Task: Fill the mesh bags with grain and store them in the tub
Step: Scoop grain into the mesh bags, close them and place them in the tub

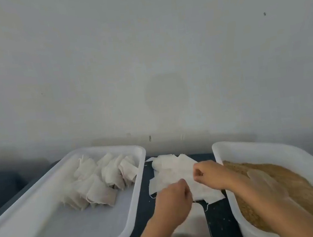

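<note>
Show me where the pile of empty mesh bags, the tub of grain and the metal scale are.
pile of empty mesh bags (169, 167): head view, on its top layer.
tub of grain (239, 148): head view, on its far white wall.
metal scale (192, 231): head view, on its steel platform.

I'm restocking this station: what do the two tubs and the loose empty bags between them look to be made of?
Left tub and grain tub: probably plastic, white, slightly translucent, with smooth rounded moulded rims. Pile of empty bags: thin white fabric, mesh or non-woven, limp and creased, with a thread trailing; the weave is too blurred to tell.
</note>
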`<action>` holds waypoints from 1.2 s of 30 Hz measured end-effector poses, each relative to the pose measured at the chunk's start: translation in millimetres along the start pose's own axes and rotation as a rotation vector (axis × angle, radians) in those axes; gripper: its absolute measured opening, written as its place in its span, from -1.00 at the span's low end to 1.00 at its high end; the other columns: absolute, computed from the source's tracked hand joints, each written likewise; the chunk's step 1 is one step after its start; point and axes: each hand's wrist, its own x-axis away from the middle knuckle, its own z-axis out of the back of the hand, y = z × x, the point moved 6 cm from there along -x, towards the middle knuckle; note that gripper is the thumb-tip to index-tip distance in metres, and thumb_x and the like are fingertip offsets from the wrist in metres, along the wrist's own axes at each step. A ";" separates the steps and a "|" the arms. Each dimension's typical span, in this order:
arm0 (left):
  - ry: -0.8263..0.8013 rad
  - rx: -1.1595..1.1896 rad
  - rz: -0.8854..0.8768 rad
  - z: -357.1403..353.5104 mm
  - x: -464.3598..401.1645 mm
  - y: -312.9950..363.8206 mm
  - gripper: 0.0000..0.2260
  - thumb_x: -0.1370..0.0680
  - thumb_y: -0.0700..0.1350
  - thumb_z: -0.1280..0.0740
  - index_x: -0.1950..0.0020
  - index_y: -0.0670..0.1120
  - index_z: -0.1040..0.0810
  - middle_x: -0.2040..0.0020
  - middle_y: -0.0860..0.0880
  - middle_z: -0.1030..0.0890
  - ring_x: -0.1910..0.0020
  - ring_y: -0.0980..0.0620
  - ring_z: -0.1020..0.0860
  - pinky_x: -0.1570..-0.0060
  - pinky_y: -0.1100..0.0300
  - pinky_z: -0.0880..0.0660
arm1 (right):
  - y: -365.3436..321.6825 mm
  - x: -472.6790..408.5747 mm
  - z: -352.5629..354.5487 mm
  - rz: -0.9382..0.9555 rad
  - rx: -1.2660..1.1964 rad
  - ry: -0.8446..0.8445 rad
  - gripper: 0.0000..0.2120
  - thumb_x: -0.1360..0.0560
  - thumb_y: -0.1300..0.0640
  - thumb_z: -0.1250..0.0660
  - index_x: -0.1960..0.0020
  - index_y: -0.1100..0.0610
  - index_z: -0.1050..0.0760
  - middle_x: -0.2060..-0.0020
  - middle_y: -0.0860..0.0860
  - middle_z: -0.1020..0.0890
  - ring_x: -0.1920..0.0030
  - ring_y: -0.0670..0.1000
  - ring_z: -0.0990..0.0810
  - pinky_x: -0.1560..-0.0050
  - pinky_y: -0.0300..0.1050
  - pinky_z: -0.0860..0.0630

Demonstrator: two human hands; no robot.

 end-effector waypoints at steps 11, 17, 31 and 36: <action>0.075 -0.045 0.267 -23.5 -28.0 -47.9 -0.96 -0.59 -0.13 -0.10 0.06 -0.06 -0.26 0.11 0.00 -0.54 0.21 0.05 -0.40 0.24 0.23 -0.31 | 15.0 -73.7 -76.1 -0.221 0.274 -0.025 -0.39 -0.47 -0.13 -0.31 -0.36 0.19 -0.23 -0.28 0.12 -0.40 -0.27 0.14 -0.41 -0.20 -0.02 -0.39; 0.107 0.010 0.279 -26.7 -30.3 -61.8 -0.97 -0.55 -0.15 -0.13 0.07 -0.04 -0.28 0.21 0.06 -0.42 0.23 0.05 -0.39 0.31 0.24 -0.25 | 23.2 -77.1 -90.4 -0.233 0.274 -0.001 -0.41 -0.48 -0.13 -0.26 -0.37 0.18 -0.23 -0.29 0.10 -0.34 -0.28 0.14 -0.35 -0.19 0.01 -0.35; 0.107 0.167 0.226 -30.9 -39.5 -70.4 -0.87 -0.54 -0.22 -0.18 -0.06 -0.07 -0.43 -0.05 0.03 -0.56 0.03 0.06 -0.46 0.08 0.23 -0.40 | 20.0 -68.7 -43.5 -0.142 0.222 0.019 -0.85 -0.52 0.27 -0.11 0.07 0.17 -0.45 0.11 0.05 -0.52 0.09 0.04 -0.53 0.14 -0.20 -0.38; 0.019 0.134 0.242 -43.3 -51.8 -62.2 -0.79 -0.53 -0.28 -0.13 -0.13 -0.10 -0.39 -0.11 -0.05 -0.58 -0.08 -0.05 -0.51 0.00 0.13 -0.44 | 19.7 -63.0 -47.2 -0.053 0.241 -0.070 -0.79 -0.53 0.02 -0.29 0.11 0.17 -0.45 0.12 0.06 -0.53 0.07 0.10 -0.52 0.11 -0.10 -0.40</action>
